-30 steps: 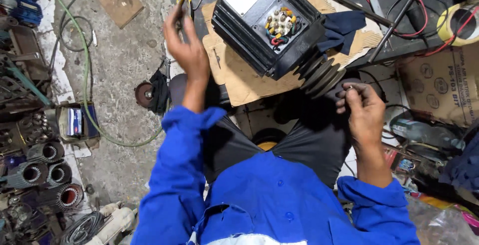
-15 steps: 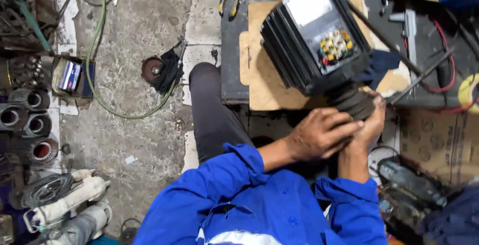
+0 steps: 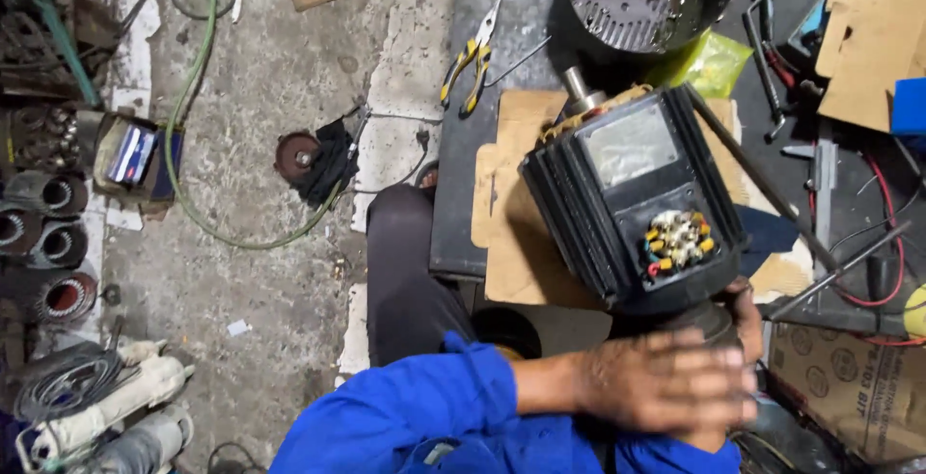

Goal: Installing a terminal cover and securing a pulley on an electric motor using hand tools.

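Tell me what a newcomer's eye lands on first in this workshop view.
The big black finned electric motor dominates, lying on cardboard right of centre, its open terminal box showing coloured wire ends. Just below it, the left hand lies blurred over the motor's near end, with the right hand partly hidden behind. Yellow-handled pliers lie on the dark benchtop above, and a green hose curves over the concrete floor at left.

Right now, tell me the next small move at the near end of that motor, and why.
Probably settle the grip before turning or pulling anything. The left hand is blurred and laid over the near end of the black motor, and only the fingers of the right hand show beside it. The motor sits tilted on cardboard at the bench edge, so a hard pull could likely shift it.
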